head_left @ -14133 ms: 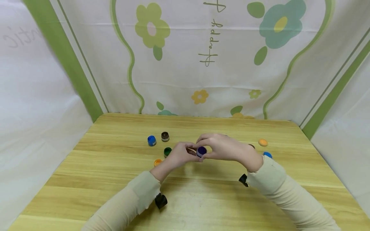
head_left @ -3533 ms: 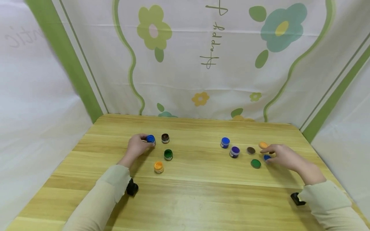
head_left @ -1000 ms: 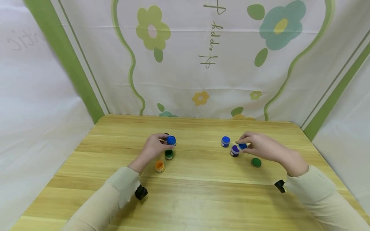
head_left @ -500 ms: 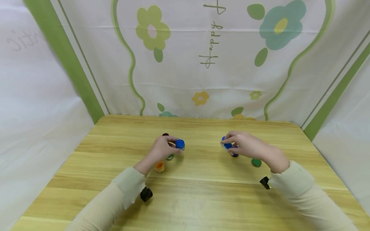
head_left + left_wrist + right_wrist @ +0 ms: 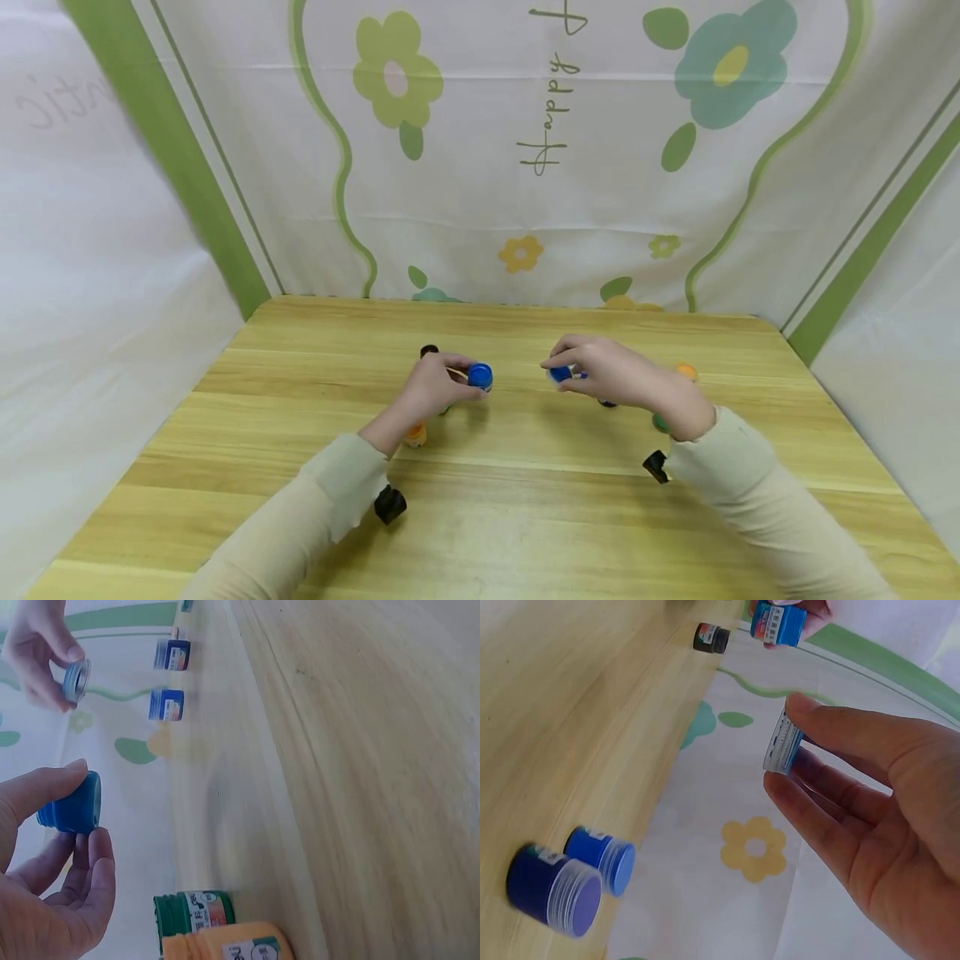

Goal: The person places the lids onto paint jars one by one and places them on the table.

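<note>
My left hand [image 5: 429, 390] grips a small blue paint jar [image 5: 480, 377] above the middle of the table, thumb on one side and fingers on the other. In the left wrist view the jar [image 5: 73, 806] shows its threaded neck, with no lid on it. Facing it, my right hand [image 5: 618, 373] pinches a blue jar lid [image 5: 558, 374] by its ribbed edge. The right wrist view shows that lid [image 5: 784, 744] held on edge between thumb and fingertips. A short gap separates jar and lid.
Behind the left hand stand a brown jar [image 5: 429, 350], an orange jar [image 5: 232, 946] and a green jar [image 5: 191, 910]. Lidded purple [image 5: 551, 891] and blue [image 5: 602, 859] jars stand at the right. Orange [image 5: 686, 372] and green [image 5: 660, 422] lids lie near the right forearm. A printed cloth [image 5: 465, 192] hangs behind the table.
My left hand has lifted the blue jar from the left group and carried it right. My right hand has picked up the blue lid and brought it left, narrowing the gap.
</note>
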Demonstrator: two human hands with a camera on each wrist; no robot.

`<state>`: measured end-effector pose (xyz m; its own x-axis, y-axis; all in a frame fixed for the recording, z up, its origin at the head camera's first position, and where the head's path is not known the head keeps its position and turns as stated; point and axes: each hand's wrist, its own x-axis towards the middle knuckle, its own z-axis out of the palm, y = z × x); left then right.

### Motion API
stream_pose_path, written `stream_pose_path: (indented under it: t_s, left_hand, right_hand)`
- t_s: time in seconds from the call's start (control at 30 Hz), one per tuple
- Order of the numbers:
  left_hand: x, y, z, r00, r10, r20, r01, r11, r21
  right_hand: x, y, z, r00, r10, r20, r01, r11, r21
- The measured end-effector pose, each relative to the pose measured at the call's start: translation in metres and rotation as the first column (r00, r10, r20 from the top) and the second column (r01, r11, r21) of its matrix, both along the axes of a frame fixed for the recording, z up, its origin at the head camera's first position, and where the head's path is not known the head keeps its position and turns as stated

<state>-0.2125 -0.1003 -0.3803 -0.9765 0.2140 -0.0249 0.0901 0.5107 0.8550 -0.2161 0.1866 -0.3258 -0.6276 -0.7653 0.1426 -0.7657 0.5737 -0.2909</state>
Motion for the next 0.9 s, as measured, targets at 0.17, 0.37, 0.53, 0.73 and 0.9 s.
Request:
stream_pose_path:
  t_s: [0.17, 0.37, 0.53, 0.73, 0.9]
  left_hand:
    - [0.001, 0.004, 0.0, 1.0, -0.003, 0.011, 0.003, 1.0, 0.0]
    - [0.001, 0.008, 0.0, 0.999, -0.025, 0.027, 0.024, 0.999, 0.029]
    - [-0.001, 0.01, -0.001, 0.999, -0.031, 0.038, 0.029, 0.998, 0.047]
    - [-0.001, 0.012, -0.002, 0.997, -0.054, 0.061, 0.049, 0.995, 0.082]
    - [0.0, 0.015, -0.001, 0.994, -0.08, 0.068, 0.073, 0.992, 0.103]
  right_hand:
    - [-0.003, -0.012, 0.0, 1.0, 0.014, 0.013, -0.014, 1.0, -0.013]
    - [-0.006, -0.023, 0.002, 0.999, 0.028, 0.018, -0.028, 0.999, -0.014]
    - [-0.007, -0.032, 0.004, 0.998, 0.053, 0.023, -0.053, 0.999, -0.011]
    - [-0.009, -0.043, 0.003, 0.996, 0.085, 0.023, -0.084, 0.996, -0.042]
    - [-0.009, -0.05, 0.003, 0.994, 0.107, 0.026, -0.105, 0.993, -0.06]
